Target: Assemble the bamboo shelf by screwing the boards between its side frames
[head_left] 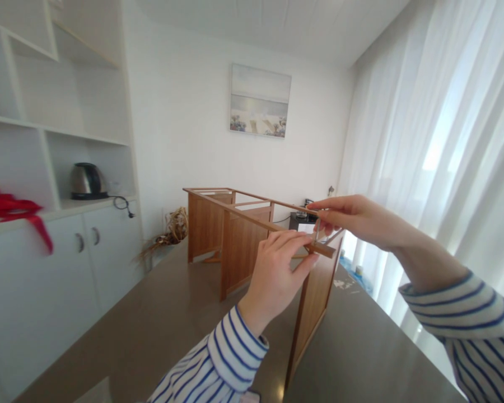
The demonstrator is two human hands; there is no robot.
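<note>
A brown wooden shelf frame (246, 240) lies on its side on the dark tabletop, its panels standing upright. My left hand (275, 274) is closed around the near end of its long upper rail (322, 249), thumb below and fingers on top. Above that end, my right hand (353, 221) pinches a thin metal rod, apparently a hex key (318, 228), which points down at the rail. The rod's upper part is hidden by the fingers. Below the hands stands the nearest wooden panel (311, 313).
The grey-brown table (159, 330) runs beneath the frame. Left are white cabinets (54, 291) with an electric kettle (87, 180) and red ribbon (14, 210). Dried plants (174, 226) stand behind the table. Blue-tinted bottles (359, 275) and white curtains (403, 168) are at the right.
</note>
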